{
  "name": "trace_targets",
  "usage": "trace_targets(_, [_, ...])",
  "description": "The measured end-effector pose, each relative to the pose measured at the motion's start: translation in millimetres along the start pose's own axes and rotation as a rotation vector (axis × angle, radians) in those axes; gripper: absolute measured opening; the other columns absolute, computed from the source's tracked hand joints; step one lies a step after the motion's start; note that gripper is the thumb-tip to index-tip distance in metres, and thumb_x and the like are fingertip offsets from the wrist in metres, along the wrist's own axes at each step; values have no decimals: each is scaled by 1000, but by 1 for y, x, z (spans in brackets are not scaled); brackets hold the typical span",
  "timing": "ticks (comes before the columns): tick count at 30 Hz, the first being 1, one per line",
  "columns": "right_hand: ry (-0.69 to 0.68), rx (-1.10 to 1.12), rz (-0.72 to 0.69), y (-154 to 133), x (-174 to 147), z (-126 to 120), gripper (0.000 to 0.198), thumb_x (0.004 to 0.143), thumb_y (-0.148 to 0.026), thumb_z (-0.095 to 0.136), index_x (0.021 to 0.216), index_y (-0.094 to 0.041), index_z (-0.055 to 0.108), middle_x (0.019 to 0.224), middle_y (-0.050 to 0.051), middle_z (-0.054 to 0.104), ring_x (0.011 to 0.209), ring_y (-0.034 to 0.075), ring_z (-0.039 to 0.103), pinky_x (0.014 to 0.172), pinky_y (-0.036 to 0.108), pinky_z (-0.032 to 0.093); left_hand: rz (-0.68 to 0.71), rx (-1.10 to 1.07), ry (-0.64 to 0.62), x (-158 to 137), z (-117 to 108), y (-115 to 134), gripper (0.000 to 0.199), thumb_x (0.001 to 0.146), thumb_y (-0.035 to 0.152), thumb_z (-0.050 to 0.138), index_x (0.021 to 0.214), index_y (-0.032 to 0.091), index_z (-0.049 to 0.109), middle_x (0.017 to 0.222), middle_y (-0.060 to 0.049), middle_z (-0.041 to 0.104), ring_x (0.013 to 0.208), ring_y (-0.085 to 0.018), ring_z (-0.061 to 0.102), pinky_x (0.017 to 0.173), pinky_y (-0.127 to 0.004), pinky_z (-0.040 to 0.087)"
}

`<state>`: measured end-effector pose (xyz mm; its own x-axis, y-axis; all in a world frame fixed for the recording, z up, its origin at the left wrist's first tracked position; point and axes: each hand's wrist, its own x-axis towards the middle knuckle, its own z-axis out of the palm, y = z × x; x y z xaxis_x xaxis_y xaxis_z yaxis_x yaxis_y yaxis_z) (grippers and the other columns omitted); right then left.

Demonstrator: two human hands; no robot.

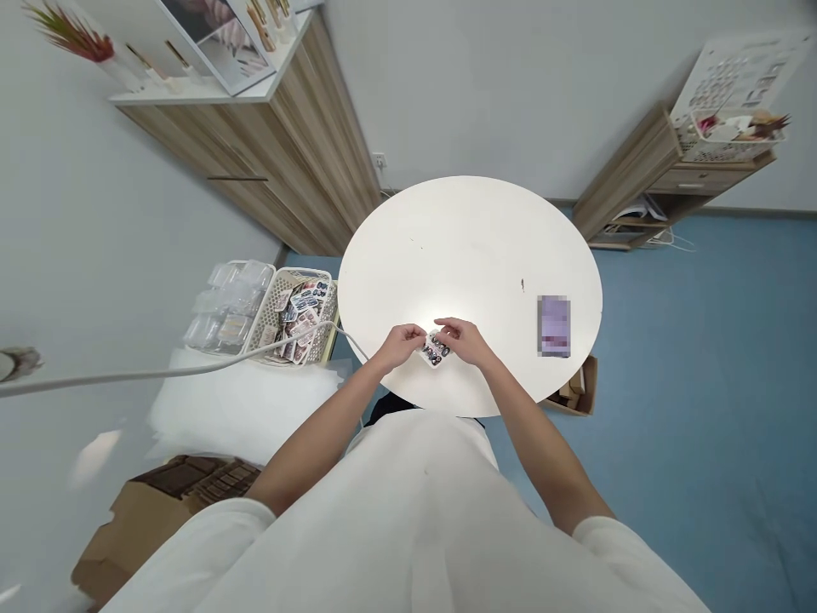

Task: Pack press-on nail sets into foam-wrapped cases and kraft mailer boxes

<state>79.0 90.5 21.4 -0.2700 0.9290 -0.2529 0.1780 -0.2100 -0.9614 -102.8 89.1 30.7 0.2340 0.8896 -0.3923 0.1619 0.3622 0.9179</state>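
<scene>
A small white card of press-on nails [435, 352], with rows of dark glossy pieces, is at the near part of the round white table [472, 238]. My left hand [403, 344] pinches the card's left edge between thumb and fingers. From the other side, my right hand [462, 339] has its thumb and fingertips at the card's upper right, closed on it. The right index finger sticks out a little above the card, and part of the card is covered by the fingers.
A purple pixelated item [554, 326] lies at the table's right. Left of the table are a white basket of similar cards [299, 315] and clear plastic boxes [233, 298]. A white cable [255, 353] crosses there. An open carton [578, 387] stands below the table's right edge.
</scene>
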Motion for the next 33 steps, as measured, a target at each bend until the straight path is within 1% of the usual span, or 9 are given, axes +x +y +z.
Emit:
trace_targets(3, [-48,69,18,-1,9,8,24,71,-36,58,86,-19,65,72,1,63,64,12,56,59,26,44,-34,-84,45,4,-5,-3,23,65,36,64,76,16,64,70,-2,61,65,-13,54,64,-27,42])
trace_targets(7, [151,228,59,9,13,21,22,69,-38,60,80,-18,61,73,1,62,62,11,56,61,27,46,-122,-234,134,0,-13,-18,40,66,43,66,98,19,60,86,-5,64,78,-14,59,72,-29,43])
trace_targets(11, [301,351,121,20,9,40,24,67,-40,61,78,-19,56,73,-1,60,59,11,57,62,29,48,-198,-231,134,-3,-20,-37,42,61,43,70,94,18,60,82,-5,65,76,-15,61,71,-29,42])
trace_targets(15, [322,316,184,26,2,63,27,68,-42,61,80,-19,51,73,-1,59,60,13,62,64,30,49,-133,-303,198,6,-32,-47,38,60,39,71,88,17,60,75,-2,62,69,-12,58,71,-28,44])
trace_targets(20, [267,-15,164,18,1,78,33,74,-39,57,100,-19,50,92,5,61,75,16,64,73,34,49,-50,-287,190,18,-62,-47,35,58,35,72,85,16,59,70,1,58,66,-11,56,68,-28,45])
trace_targets(23, [219,-412,-34,6,6,80,54,72,-32,61,121,-23,41,122,10,51,100,22,58,85,41,46,-27,-287,123,21,-82,-46,35,58,36,72,83,16,58,70,1,57,68,-12,56,69,-29,47])
trace_targets(26, [96,-693,-221,0,11,87,58,73,-27,62,126,-23,39,138,12,36,119,26,44,92,44,42,-20,-279,32,22,-97,-46,34,60,36,71,83,16,58,72,0,57,70,-12,57,70,-30,47])
trace_targets(30, [65,-776,-264,7,19,107,50,75,-25,59,123,-23,43,138,11,36,120,25,44,92,44,44,-11,-277,-55,22,-110,-52,31,64,35,68,85,16,57,74,0,57,70,-11,56,70,-29,48])
trace_targets(33, [72,-775,-235,14,25,122,46,76,-25,58,120,-22,45,134,11,41,120,24,44,94,44,43,-4,-214,-23,23,-118,-61,27,69,32,64,89,16,56,77,-1,57,71,-11,57,71,-29,48])
